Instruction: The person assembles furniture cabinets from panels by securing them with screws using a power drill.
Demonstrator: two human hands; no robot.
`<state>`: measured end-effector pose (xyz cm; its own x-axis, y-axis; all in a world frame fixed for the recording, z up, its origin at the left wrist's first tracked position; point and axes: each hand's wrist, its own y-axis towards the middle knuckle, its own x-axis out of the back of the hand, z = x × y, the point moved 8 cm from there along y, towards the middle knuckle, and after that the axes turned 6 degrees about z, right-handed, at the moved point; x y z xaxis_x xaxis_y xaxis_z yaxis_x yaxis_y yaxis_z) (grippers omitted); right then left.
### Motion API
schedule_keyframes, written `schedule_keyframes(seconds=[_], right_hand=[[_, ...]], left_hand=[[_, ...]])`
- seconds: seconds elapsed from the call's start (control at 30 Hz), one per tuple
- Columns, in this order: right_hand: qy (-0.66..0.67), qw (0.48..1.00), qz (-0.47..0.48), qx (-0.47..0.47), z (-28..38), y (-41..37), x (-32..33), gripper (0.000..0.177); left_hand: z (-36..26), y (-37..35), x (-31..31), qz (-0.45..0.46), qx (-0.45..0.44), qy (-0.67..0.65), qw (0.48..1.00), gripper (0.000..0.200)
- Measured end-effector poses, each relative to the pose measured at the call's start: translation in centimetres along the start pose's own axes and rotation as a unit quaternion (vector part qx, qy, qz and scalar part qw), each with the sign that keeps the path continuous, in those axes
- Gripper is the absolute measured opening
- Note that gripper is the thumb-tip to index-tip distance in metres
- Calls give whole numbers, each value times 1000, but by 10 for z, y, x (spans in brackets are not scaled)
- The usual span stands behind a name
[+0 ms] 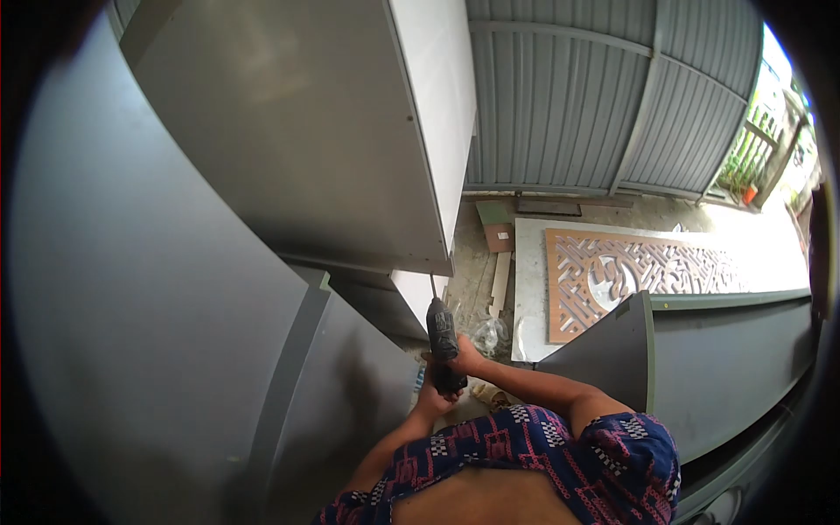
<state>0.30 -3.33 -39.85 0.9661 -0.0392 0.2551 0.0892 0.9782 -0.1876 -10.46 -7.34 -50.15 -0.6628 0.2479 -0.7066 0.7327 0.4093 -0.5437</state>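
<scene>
A black cordless drill (pixel 443 331) points away from me, its long thin bit reaching the lower corner of a large grey cabinet (pixel 332 131). My right hand (pixel 466 355) is wrapped round the drill behind its body. Beneath it, my left hand (pixel 435 394) grips the drill's base, fingers curled round the underside. Small dark screw heads or holes dot the cabinet's edge above the bit. Below the cabinet's bottom edge sits another grey box (pixel 372 297) with a pale side.
Close on my left stands a tall grey panel (pixel 149 262). To the right is a grey cabinet (pixel 735 367), with a brown carved lattice panel (pixel 569 306) lying on a white sheet (pixel 529 254) beyond it. Clear plastic (pixel 490 335) and cardboard strips (pixel 500 284) lie on the floor. A corrugated metal wall (pixel 560 105) closes the back.
</scene>
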Motion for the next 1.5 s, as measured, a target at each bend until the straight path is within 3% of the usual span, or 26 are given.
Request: schedule_keyframes(seconds=[0.03,0.1,0.13,0.3,0.43,0.53,0.57,0.6,0.63,0.67,0.77,0.87,1.07,1.5], right_hand=[[17,1000,21,-5,3,-4,1,64],[53,996,66,-14,13,-13,-1,66],[51,997,64,-1,23,-20,2,67],[111,987,58,98,46,-46,13,67],[71,983,-22,169,59,-60,36,63],[-118,925,-225,281,85,-75,66,53],[-290,873,-312,236,112,-82,83,52],[77,940,-236,236,86,-73,93,50],[434,868,-127,205,68,-64,88,48],[478,843,-131,207,72,-66,97,42],[586,778,-121,190,45,-47,111,46],[640,747,-121,135,34,-44,122,44],[630,766,-94,84,38,-41,114,43],[629,772,-32,83,41,-36,109,43]], left_hand=[[-3,-7,-6,4,-27,63,998,66],[18,1,19,27,57,-56,996,70],[16,-4,11,85,62,-57,993,72],[-5,-24,-27,125,50,27,991,68],[-29,-41,-67,113,32,160,980,70],[-49,-51,-115,106,-4,130,986,73],[-54,-38,-115,124,-16,92,988,74],[-57,-28,-117,142,-29,55,988,75],[-60,-19,-118,160,-42,18,986,77],[-61,-14,-120,166,-39,19,985,77],[-61,-8,-129,165,-22,33,986,79],[-66,-12,-132,121,-8,63,991,81],[-65,-28,-119,66,7,55,996,78],[-62,-43,-115,44,-2,46,998,80]])
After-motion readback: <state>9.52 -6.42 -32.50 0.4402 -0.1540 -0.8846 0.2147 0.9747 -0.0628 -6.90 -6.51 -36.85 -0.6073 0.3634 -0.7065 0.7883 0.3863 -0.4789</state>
